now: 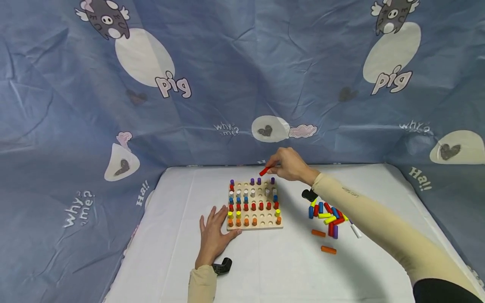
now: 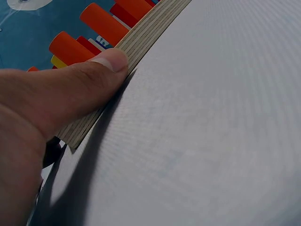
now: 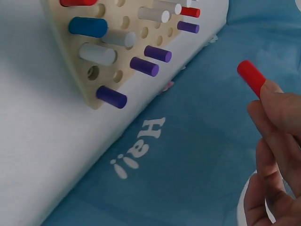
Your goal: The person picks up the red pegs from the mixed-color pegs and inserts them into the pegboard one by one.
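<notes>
Red and smooth, the short peg [image 1: 264, 171] sits pinched near one end between the fingertips [image 3: 275, 101] of the right hand [image 1: 291, 164], held in the air above the far edge of the wooden pegboard [image 1: 261, 225]. It looks like a light, rigid painted-wood cylinder: easy to lift, unlikely to bend or break, but with a slick round surface that could roll or slip in a loose pinch. A grip on its upper half, leaving the lower end free, seems the surest hold.

The left hand [image 1: 214, 233] lies flat on the white tabletop [image 1: 265, 273], fingers relaxed and grasping nothing, its thumb [image 2: 101, 70] pressed against the layered near-left edge of the board, which appears to steady it.

Purple pegs [image 3: 150, 66] stand along the far row, with open holes between them; white, blue, red, yellow and orange pegs fill much of the rows nearer the person. Room between standing pegs is tight, so a straight vertical approach looks safest. Loose pegs [image 1: 327, 216] lie scattered right of the board under the forearm, and blue printed cloth [image 1: 227, 84] walls rise just behind the table.
</notes>
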The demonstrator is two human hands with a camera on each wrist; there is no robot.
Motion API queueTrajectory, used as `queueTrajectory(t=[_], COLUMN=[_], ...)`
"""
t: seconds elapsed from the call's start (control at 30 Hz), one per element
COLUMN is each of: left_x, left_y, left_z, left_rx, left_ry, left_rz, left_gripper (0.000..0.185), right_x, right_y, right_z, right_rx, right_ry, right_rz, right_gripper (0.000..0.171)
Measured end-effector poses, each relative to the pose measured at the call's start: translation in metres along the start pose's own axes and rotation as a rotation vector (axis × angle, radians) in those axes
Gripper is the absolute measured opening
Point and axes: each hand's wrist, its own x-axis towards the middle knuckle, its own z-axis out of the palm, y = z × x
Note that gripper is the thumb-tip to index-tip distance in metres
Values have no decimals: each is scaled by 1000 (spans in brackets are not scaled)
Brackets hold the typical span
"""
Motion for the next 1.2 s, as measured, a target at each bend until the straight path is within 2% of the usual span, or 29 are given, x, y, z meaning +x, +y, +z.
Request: queueTrajectory(t=[0.37,0.53,0.7,0.9,1.2], left_x=[0,0,0,-1,0], left_y=[0,0,-1,-1,1], left_z=[0,0,0,2,-1], left_rx=[-21,-22,-21,-13,-8], left_ry=[-3,-2,-1,9,-25], left_rz=[8,1,-2,3,-27], left_gripper=[87,87,87,86,87], right_x=[15,23,31,38,40], right_y=[-9,-11,-12,-13,-13], right_z=[20,30,40,55,76], right_rx=[-186,-243,-238,-233,-198], right_ry=[11,26,32,-7,-25], right_rz=[-50,-119,-152,-135,-173], right_gripper=[10,9,10,11,9])
